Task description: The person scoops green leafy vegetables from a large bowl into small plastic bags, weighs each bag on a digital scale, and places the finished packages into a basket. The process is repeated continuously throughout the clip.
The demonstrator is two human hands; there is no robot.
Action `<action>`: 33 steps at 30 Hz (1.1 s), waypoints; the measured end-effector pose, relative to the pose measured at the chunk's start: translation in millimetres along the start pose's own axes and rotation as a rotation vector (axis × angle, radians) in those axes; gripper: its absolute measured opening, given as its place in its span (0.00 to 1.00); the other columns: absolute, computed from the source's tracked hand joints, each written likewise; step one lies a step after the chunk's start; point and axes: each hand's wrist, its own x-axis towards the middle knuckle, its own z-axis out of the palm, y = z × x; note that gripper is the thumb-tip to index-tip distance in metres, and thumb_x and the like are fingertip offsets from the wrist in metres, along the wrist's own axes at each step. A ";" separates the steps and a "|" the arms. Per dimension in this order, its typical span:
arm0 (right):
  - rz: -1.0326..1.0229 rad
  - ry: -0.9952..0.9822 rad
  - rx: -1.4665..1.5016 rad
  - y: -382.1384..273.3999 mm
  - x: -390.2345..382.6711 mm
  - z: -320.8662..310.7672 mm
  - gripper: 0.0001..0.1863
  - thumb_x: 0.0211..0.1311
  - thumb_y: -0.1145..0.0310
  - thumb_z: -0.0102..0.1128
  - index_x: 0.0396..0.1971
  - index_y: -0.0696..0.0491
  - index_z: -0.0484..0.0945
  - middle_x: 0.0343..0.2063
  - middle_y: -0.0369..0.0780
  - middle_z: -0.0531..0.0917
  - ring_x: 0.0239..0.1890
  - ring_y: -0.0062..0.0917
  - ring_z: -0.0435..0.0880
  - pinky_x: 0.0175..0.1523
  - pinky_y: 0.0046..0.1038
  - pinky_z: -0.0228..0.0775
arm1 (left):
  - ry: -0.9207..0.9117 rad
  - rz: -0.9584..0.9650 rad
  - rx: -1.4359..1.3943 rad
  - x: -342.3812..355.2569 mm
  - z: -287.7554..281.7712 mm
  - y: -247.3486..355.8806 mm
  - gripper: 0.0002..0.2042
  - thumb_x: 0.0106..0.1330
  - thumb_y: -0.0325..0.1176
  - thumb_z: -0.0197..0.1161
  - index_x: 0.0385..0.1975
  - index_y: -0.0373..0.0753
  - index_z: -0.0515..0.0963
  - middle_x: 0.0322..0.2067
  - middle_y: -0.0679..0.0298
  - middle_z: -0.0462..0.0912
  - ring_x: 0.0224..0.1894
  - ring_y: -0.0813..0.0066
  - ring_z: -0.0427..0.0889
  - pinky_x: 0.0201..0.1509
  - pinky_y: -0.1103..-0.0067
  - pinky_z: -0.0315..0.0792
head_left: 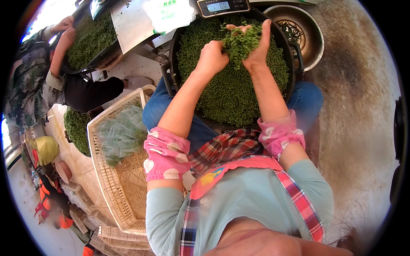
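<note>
A clump of green peppercorns (pixel 240 42), small and round, rests in my right hand (pixel 259 50), its palm turned up and thumb raised. My left hand (pixel 215 56) is closed at the clump's left side, its fingertips partly hidden by the berries. Both hands are above a wide black tub (pixel 172 59) with side handles. Loose green peppercorns (pixel 230 98) fill the tub broadly between my knees.
A digital scale (pixel 223 6) stands beyond the tub, beside white printed plastic bags (pixel 168 15). At right is a metal basin (pixel 317 42) with dark scraps. Left sits a plastic crate (pixel 101 181) holding clear filled packets (pixel 121 130). Another person's hands (pixel 65 33) work over a second tub.
</note>
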 end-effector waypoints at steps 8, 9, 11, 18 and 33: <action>-0.312 -0.253 -1.129 10.2 -4.4 -25.8 0.24 0.70 0.48 0.50 0.46 0.57 0.73 0.40 0.38 0.78 0.42 0.30 0.79 0.50 0.30 0.70 | 0.109 0.063 -0.095 7.6 4.9 -15.1 0.10 0.56 0.21 0.54 0.36 0.27 0.78 0.23 0.53 0.83 0.26 0.68 0.85 0.31 0.73 0.76; -0.452 -0.351 -1.293 8.0 -5.7 -34.4 0.22 0.69 0.50 0.53 0.49 0.55 0.71 0.43 0.38 0.76 0.41 0.30 0.78 0.51 0.31 0.69 | 0.121 0.070 -0.105 9.3 4.4 -16.7 0.10 0.56 0.21 0.54 0.36 0.26 0.78 0.23 0.54 0.83 0.26 0.69 0.85 0.31 0.74 0.76; -0.240 -0.385 -1.546 -6.2 -11.5 -28.2 0.23 0.64 0.58 0.60 0.54 0.51 0.67 0.51 0.42 0.71 0.47 0.36 0.78 0.53 0.35 0.69 | 0.113 0.058 -0.082 9.9 8.1 -20.9 0.14 0.58 0.20 0.53 0.44 0.25 0.77 0.25 0.54 0.83 0.28 0.72 0.86 0.32 0.75 0.76; -0.204 -0.459 -1.443 -29.4 -19.7 -14.6 0.27 0.59 0.62 0.64 0.58 0.50 0.68 0.51 0.43 0.73 0.54 0.39 0.75 0.55 0.35 0.70 | 0.099 0.062 -0.089 8.2 8.0 -21.4 0.21 0.57 0.19 0.52 0.53 0.27 0.75 0.28 0.54 0.84 0.27 0.71 0.85 0.33 0.75 0.77; 0.351 -0.200 -1.320 -4.4 -2.1 -25.3 0.32 0.55 0.62 0.64 0.59 0.52 0.65 0.47 0.44 0.74 0.39 0.25 0.81 0.39 0.29 0.74 | 0.207 0.243 0.083 -0.9 12.3 -16.1 0.22 0.53 0.17 0.51 0.50 0.32 0.78 0.51 0.50 0.80 0.51 0.51 0.80 0.54 0.67 0.74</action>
